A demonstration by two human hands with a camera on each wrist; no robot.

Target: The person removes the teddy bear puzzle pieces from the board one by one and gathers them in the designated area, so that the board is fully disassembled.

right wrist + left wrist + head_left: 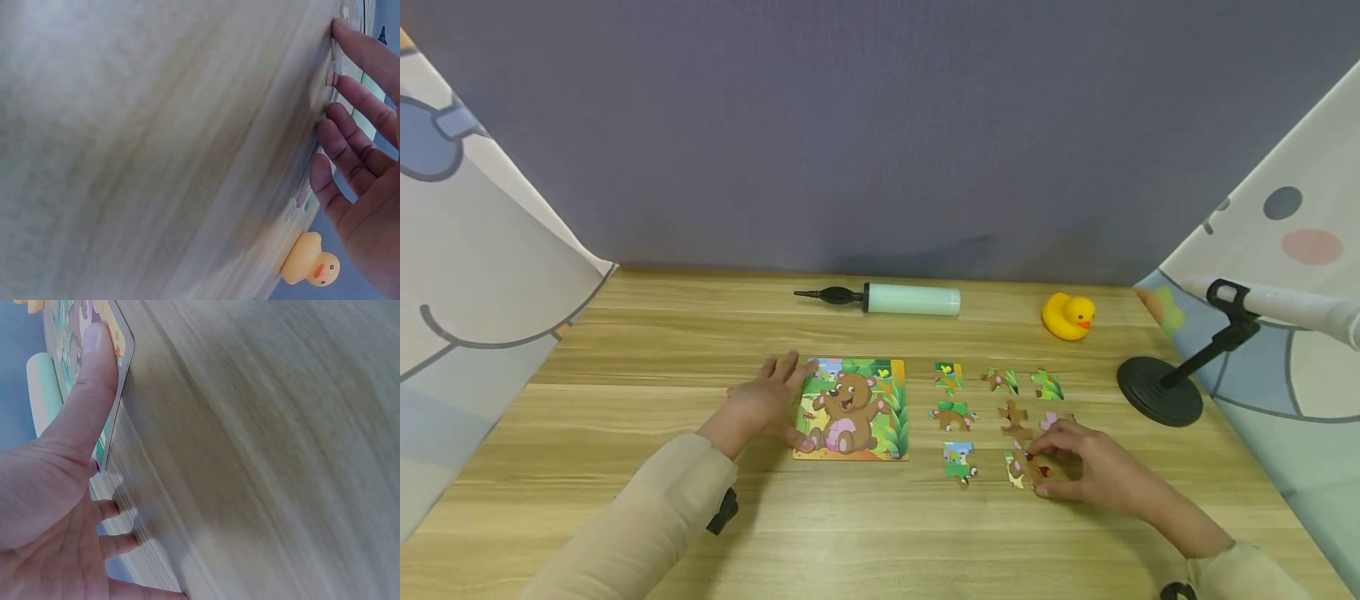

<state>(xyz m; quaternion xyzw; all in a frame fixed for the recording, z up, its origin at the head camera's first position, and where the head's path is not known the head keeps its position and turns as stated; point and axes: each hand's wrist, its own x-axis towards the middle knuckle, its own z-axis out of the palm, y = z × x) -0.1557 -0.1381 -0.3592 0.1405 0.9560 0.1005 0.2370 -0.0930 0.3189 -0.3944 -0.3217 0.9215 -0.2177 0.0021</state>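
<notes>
A bear puzzle board [853,408] lies flat on the wooden table [647,350]. My left hand [766,406] rests on the board's left edge with straight fingers, the thumb pressing its near left corner. In the left wrist view the left hand [69,475] shows that thumb lying along the board [122,353]. Several loose puzzle pieces [952,415] lie in rows right of the board. My right hand [1078,468] arches over the near right piece [1024,469], fingertips touching it. In the right wrist view the right hand [350,125] has extended fingers with tips on the table.
A pale green hand pump [910,299] lies at the back of the table, with a yellow rubber duck [1067,316] [309,259] to its right. A black stand [1159,390] holding a white tube sits at the right. Patterned cloth hangs on both sides.
</notes>
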